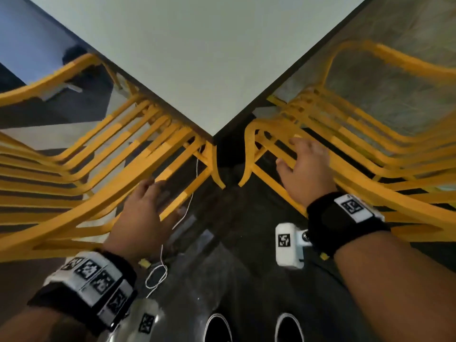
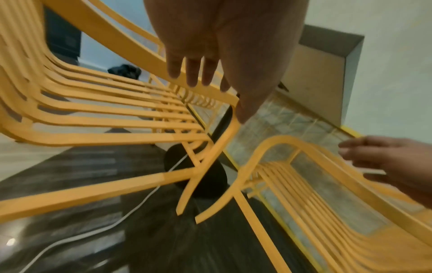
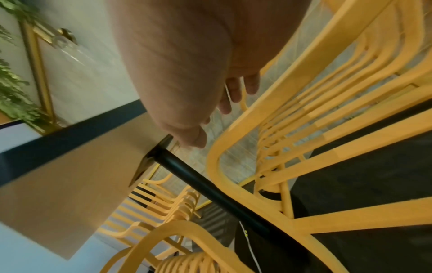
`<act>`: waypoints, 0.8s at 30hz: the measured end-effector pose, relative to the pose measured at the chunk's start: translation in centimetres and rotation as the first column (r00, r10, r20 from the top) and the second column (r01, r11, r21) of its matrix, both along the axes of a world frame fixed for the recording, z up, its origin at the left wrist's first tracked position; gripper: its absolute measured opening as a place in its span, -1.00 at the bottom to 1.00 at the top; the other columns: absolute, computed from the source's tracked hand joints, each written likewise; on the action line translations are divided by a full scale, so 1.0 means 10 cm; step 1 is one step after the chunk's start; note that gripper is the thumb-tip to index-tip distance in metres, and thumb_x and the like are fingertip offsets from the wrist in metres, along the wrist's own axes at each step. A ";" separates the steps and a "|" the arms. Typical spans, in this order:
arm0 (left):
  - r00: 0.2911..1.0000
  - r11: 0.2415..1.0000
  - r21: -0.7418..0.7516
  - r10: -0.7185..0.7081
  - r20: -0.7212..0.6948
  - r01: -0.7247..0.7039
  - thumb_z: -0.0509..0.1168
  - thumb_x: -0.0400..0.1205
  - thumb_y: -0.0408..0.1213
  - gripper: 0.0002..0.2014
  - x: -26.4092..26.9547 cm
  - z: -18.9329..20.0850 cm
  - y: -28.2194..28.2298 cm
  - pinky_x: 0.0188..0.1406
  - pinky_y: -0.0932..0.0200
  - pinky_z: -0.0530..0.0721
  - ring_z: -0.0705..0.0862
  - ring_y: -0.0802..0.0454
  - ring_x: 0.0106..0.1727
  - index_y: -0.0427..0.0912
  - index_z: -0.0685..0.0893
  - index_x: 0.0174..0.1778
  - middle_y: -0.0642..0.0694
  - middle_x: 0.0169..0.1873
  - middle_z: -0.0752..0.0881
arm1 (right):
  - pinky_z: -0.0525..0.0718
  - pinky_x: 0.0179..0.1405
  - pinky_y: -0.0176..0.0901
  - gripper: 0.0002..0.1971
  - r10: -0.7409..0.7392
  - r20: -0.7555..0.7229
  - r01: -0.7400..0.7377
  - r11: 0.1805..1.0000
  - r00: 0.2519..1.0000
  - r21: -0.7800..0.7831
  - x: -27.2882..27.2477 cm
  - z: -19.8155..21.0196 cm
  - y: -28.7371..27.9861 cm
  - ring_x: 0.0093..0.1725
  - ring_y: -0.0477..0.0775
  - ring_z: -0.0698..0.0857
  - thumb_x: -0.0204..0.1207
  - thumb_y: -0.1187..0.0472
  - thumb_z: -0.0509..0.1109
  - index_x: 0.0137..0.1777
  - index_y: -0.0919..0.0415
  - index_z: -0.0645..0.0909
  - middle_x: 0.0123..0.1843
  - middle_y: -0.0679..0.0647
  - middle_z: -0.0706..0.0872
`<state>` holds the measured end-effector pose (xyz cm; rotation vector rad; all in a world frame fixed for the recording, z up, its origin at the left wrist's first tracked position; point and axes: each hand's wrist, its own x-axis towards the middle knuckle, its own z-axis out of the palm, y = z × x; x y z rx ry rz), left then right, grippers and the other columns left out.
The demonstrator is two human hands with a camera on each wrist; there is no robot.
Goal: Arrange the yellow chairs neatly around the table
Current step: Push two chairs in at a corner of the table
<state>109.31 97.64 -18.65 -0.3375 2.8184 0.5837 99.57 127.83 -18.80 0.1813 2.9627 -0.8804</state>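
Note:
The white table [image 1: 197,58] points its corner toward me. One yellow slatted chair [image 1: 170,146] stands tucked under its left side, and a second yellow chair [image 1: 394,197] under its right side. Their front legs nearly meet below the corner. My left hand [image 1: 145,208] hovers over the left chair's near armrest with its fingers [image 2: 194,73] straight, gripping nothing. My right hand [image 1: 306,166] lies flat over the right chair's near armrest [image 2: 278,138], its fingers [image 3: 236,92] relaxed. Whether either palm touches the rail is unclear.
A black table leg [image 3: 198,177] runs down to a round black base [image 2: 210,177] between the chairs. A white cable [image 1: 190,201] trails across the dark floor. My shoes [image 1: 217,327] stand just behind. A dark bag [image 1: 74,54] lies beyond the left chair.

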 end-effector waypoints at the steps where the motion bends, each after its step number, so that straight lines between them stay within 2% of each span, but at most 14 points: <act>1: 1.000 1.000 -0.012 0.009 0.011 -0.009 0.42 0.59 0.19 -0.20 0.07 -0.05 -0.06 0.58 -0.23 0.54 0.47 -0.26 0.64 -0.04 0.39 0.73 -0.17 0.70 0.39 | 0.51 0.51 0.28 -0.44 -0.024 0.002 0.024 0.999 1.000 0.028 -0.03 -0.06 0.02 0.58 0.33 0.37 0.61 0.01 0.42 0.59 0.11 0.47 0.55 0.27 0.51; 4: 0.995 0.996 -0.049 0.077 0.060 -0.074 0.47 0.60 0.11 -0.18 0.18 -0.04 -0.16 0.65 -0.27 0.45 0.36 -0.27 0.74 -0.03 0.35 0.76 -0.20 0.78 0.28 | 0.43 0.59 0.34 -0.37 -0.050 0.036 0.046 0.993 0.998 0.107 -0.05 -0.11 0.17 0.62 0.38 0.34 0.58 -0.01 0.46 0.62 0.12 0.44 0.60 0.31 0.47; 7: 0.993 0.990 -0.086 0.116 0.014 -0.114 0.49 0.61 0.05 -0.17 0.11 0.04 -0.29 0.69 -0.33 0.38 0.26 -0.29 0.79 -0.05 0.33 0.77 -0.21 0.81 0.21 | 0.40 0.61 0.40 -0.30 -0.089 0.106 0.076 0.990 0.990 0.119 -0.04 -0.10 0.34 0.66 0.40 0.32 0.58 0.00 0.45 0.69 0.11 0.33 0.65 0.32 0.42; 12: 0.987 0.976 -0.143 0.160 -0.026 -0.163 0.48 0.64 0.01 -0.14 -0.16 0.16 -0.47 0.71 -0.37 0.32 0.24 -0.33 0.79 -0.11 0.25 0.81 -0.24 0.82 0.20 | 0.43 0.57 0.43 -0.29 -0.068 0.182 0.022 0.970 0.981 0.243 -0.11 -0.10 0.41 0.59 0.46 0.42 0.63 0.00 0.40 0.72 0.15 0.26 0.62 0.34 0.48; 14: 0.986 0.975 -0.157 0.164 0.018 -0.159 0.44 0.66 0.04 -0.11 -0.28 0.11 -0.50 0.73 -0.37 0.30 0.23 -0.34 0.80 -0.12 0.16 0.84 -0.25 0.83 0.20 | 0.39 0.58 0.43 -0.33 -0.090 0.192 0.032 0.958 0.977 0.286 -0.17 -0.14 0.40 0.58 0.47 0.42 0.66 0.00 0.35 0.72 0.16 0.26 0.62 0.35 0.49; 16: 0.984 0.970 -0.198 0.158 0.088 -0.138 0.39 0.69 0.05 -0.13 -0.38 -0.01 -0.53 0.70 -0.39 0.33 0.33 -0.38 0.75 -0.14 0.13 0.84 -0.28 0.79 0.30 | 0.35 0.59 0.42 -0.38 -0.123 0.177 0.062 0.947 0.977 0.316 -0.23 -0.21 0.38 0.57 0.47 0.43 0.69 0.02 0.31 0.70 0.16 0.30 0.60 0.35 0.51; 18: 0.986 0.958 -0.270 0.129 0.110 -0.095 0.33 0.71 0.06 -0.23 -0.44 -0.13 -0.56 0.57 -0.49 0.48 0.54 -0.44 0.57 -0.12 0.21 0.78 -0.31 0.63 0.52 | 0.34 0.57 0.42 -0.44 -0.155 0.146 0.097 0.936 0.977 0.339 -0.27 -0.27 0.34 0.55 0.47 0.44 0.71 0.02 0.28 0.67 0.15 0.35 0.57 0.35 0.53; 20: 0.990 0.954 -0.288 0.108 0.092 -0.077 0.27 0.71 0.05 -0.45 -0.51 -0.18 -0.56 0.33 -0.52 0.65 0.70 -0.47 0.31 -0.06 0.39 0.60 -0.34 0.35 0.70 | 0.33 0.54 0.42 -0.50 -0.191 0.117 0.140 0.927 0.975 0.347 -0.29 -0.32 0.31 0.54 0.48 0.44 0.73 0.02 0.25 0.63 0.14 0.40 0.56 0.35 0.54; 22: 0.994 0.964 -0.254 0.097 0.059 -0.079 0.22 0.71 0.02 -0.67 -0.61 -0.20 -0.56 0.09 -0.44 0.76 0.75 -0.45 0.07 -0.07 0.50 0.29 -0.34 0.07 0.74 | 0.31 0.51 0.42 -0.56 -0.219 0.078 0.179 0.921 0.973 0.345 -0.30 -0.35 0.27 0.52 0.50 0.43 0.74 0.04 0.23 0.57 0.15 0.45 0.54 0.36 0.55; 24: 0.995 0.966 -0.245 0.089 0.034 -0.078 0.22 0.74 -0.06 -0.78 -0.67 -0.19 -0.51 -0.02 -0.40 0.78 0.74 -0.44 0.01 -0.10 0.50 0.19 -0.35 0.00 0.72 | 0.30 0.50 0.41 -0.59 -0.238 0.051 0.206 0.914 0.970 0.351 -0.31 -0.38 0.24 0.52 0.50 0.43 0.75 0.06 0.22 0.54 0.16 0.46 0.52 0.37 0.56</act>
